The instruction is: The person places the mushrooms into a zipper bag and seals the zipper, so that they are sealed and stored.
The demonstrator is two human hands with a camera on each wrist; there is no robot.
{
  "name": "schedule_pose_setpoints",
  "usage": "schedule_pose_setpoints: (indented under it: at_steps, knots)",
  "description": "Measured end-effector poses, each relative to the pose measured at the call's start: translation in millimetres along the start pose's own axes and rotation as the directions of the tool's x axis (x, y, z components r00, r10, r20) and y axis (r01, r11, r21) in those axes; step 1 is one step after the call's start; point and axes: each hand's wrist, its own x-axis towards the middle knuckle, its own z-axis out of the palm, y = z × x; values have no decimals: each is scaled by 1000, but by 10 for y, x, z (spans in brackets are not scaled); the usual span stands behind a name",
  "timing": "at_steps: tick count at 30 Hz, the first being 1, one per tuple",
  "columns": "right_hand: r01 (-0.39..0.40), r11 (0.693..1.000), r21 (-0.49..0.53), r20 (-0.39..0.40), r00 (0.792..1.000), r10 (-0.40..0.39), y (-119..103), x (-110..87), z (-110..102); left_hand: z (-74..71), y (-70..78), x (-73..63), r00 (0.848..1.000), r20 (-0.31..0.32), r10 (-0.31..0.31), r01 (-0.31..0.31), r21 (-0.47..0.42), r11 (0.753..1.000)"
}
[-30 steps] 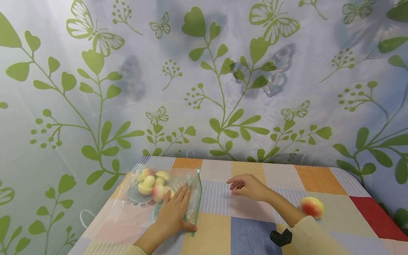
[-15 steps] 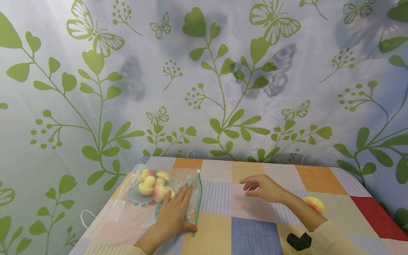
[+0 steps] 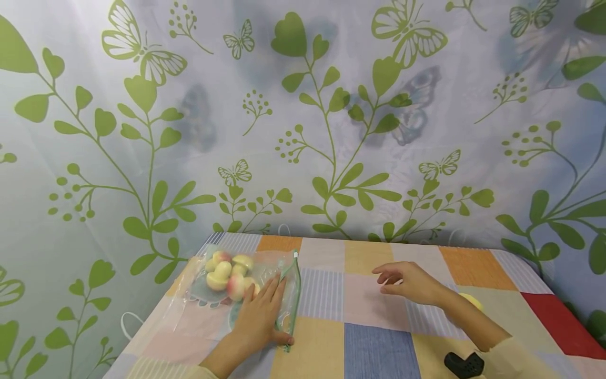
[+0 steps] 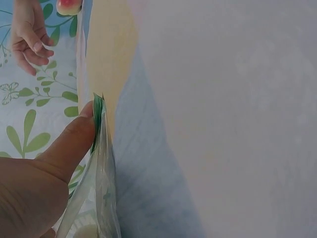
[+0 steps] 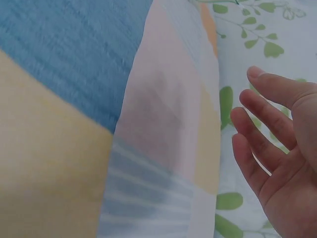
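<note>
A clear zip bag [image 3: 272, 258] with a green zip edge [image 3: 297, 295] lies on the left of the table. Several rounded yellow pieces [image 3: 220, 276] are inside it, some blushed red and some mushroom-shaped. My left hand [image 3: 258, 316] rests on the bag with its fingers extended, and its thumb [image 4: 74, 141] touches the end of the green edge in the left wrist view. My right hand [image 3: 409, 281] hovers above the table with loosely bent fingers, holding nothing. Behind the right forearm, a yellow piece [image 3: 472, 301] is mostly hidden; its red side [image 4: 68, 5] shows in the left wrist view.
A patchwork cloth [image 3: 379, 347] covers the table. Near the right sleeve lies a small black object [image 3: 464, 364], partly covered by the sleeve. A curtain [image 3: 303, 131] with leaves and butterflies hangs behind the table and along its left side. A white loop [image 3: 131, 323] sticks out at the left edge.
My right hand has moved right, away from the bag, and its forearm now covers most of the loose yellow-red piece. My left hand has stayed on the bag.
</note>
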Motion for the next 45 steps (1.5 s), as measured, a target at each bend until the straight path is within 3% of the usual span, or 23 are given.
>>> schedule_pose_setpoints:
  at_steps: [9,22,35,45]
  knots:
    - [-89,996,16,-37,995,89,98,-226,-182,6,-7,-1,1000,-5,4,-4,1,1000]
    - [-111,993,-42,-55,993,109,209,-444,-374,20,-11,-4,1000,-12,8,-8,9,1000]
    - [-140,986,-92,-131,983,127,268,-632,-564,2,-13,-1,1000,0,10,-10,1,1000]
    - [-203,974,-95,-171,968,185,348,-841,-689,2,-12,-4,1000,7,4,-4,-6,1000]
